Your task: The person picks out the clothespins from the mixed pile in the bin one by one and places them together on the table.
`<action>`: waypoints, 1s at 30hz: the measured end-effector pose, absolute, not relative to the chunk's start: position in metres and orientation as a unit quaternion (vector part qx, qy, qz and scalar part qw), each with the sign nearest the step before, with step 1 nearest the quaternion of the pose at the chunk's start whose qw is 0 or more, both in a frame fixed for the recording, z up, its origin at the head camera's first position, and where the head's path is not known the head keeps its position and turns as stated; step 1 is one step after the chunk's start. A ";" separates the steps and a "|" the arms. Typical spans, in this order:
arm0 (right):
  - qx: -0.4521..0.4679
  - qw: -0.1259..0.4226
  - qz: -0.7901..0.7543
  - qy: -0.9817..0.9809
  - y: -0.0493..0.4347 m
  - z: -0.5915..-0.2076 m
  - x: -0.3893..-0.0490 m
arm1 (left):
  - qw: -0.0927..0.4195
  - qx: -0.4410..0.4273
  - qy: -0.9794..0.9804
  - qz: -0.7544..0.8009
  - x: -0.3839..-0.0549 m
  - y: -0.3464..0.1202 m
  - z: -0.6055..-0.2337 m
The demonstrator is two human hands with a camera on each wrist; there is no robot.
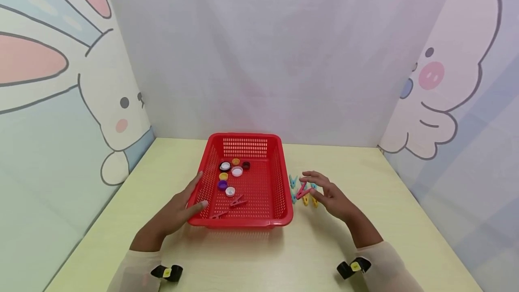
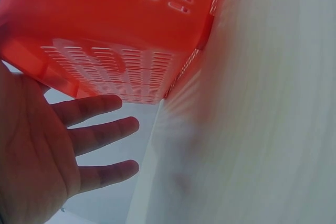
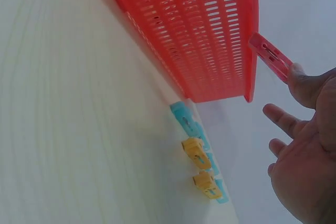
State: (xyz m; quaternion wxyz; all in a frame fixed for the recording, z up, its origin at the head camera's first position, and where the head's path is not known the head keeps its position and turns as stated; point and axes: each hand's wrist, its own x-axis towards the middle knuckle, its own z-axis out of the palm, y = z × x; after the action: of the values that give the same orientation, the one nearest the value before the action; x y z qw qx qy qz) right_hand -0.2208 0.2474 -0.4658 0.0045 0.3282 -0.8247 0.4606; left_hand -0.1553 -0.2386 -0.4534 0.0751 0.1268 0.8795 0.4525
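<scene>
My left hand (image 1: 175,213) rests at the left rim of a red plastic basket (image 1: 289,215), its thumb over the edge; in the left wrist view three fingers extend beside the basket wall. My right hand (image 1: 333,196) pinches a red clothespin (image 1: 302,191) by its handles, just outside the basket's right rim. Two more red clothespins (image 1: 238,201) lie on the basket floor near the front. Below the right hand, several blue clothespins (image 3: 185,118) and yellow clothespins (image 3: 196,153) stand on the table, partly hidden by the hand in the head view.
Several bottle caps sit in the basket's left half, among them a purple cap (image 1: 222,185), a white cap (image 1: 230,191) and a yellow cap (image 1: 223,176). The pale table (image 1: 365,170) meets a grey curtain (image 1: 284,57) behind, with cartoon-printed walls on both sides.
</scene>
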 end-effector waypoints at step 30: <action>0.323 -0.018 0.378 -0.867 0.236 -0.491 -0.219 | 0.074 0.129 0.877 0.458 -0.156 -0.240 -0.455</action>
State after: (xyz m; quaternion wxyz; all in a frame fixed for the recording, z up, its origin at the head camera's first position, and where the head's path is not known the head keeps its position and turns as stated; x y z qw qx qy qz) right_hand -0.2194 0.2361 -0.4910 -0.0183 0.3229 -0.8673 0.3783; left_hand -0.1556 -0.2399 -0.4547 0.0738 0.1290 0.8766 0.4577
